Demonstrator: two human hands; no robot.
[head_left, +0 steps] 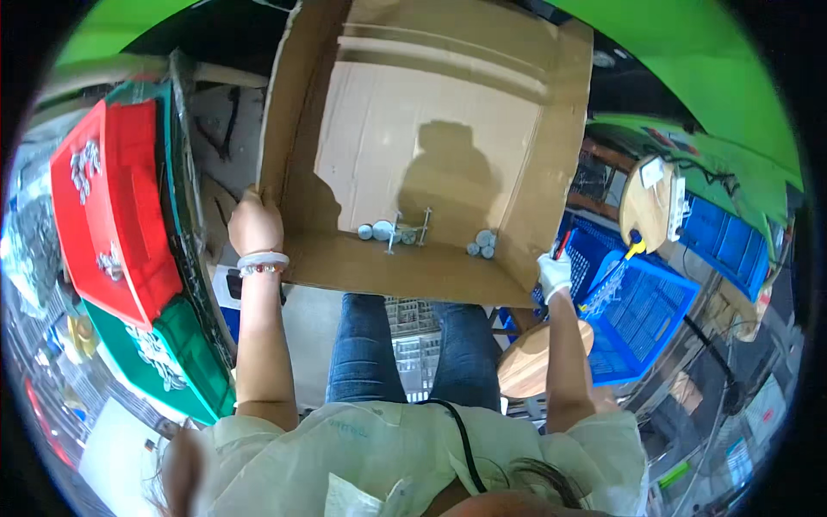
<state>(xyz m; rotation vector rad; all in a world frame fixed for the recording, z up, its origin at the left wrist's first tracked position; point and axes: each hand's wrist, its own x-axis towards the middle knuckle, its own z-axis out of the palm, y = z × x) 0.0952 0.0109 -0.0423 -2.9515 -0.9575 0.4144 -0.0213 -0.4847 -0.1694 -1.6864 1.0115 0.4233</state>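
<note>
A large, shallow cardboard box [431, 112] is held up in front of me, its inside facing me. My left hand [256, 226], bare with bracelets at the wrist, is closed on the box's left edge. At the near right corner, my right hand [554, 274], in a white glove, is closed against the box edge. A slim red stick-like thing [565, 244] pokes up from that hand; its kind is unclear. Along the box's near inner side rest several small grey-white round pieces [382, 231] and thin white rods with crosswise ends [425, 227].
On the left stand a red bin [112, 215] and a green bin [202, 349] with metal parts. Blue baskets [646, 319] lie on the right. A round wooden board [521, 358] is near my right forearm, and another wooden round [646, 202] stands farther back. Green machine panels [732, 69] flank the box.
</note>
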